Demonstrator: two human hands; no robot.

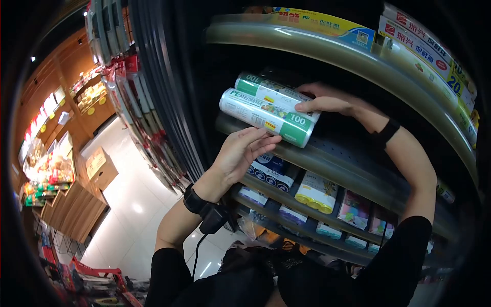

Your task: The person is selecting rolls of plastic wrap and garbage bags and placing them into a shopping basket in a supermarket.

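Two green-and-white plastic-wrapped rolls lie side by side at the shelf. The front roll [266, 117] is marked PE and 100, and the back roll [271, 93] is behind it. My right hand [325, 100] is closed on the right end of the back roll, thumb on top, its other fingers blurred and partly hidden behind. Palm up, my left hand [245, 151] is just below the front roll, fingers partly curled and apart, fingertips near or touching its underside. Nothing is seen inside my left palm.
An upper shelf [337, 43] holds long boxes [327, 23]. Lower shelves carry yellow-and-white rolls [317, 193], a dark blue pack [270, 169] and pink packs [354, 209]. Hanging goods [133, 102] are to the left, past dark vertical rails. A cardboard box [101, 166] stands on the floor.
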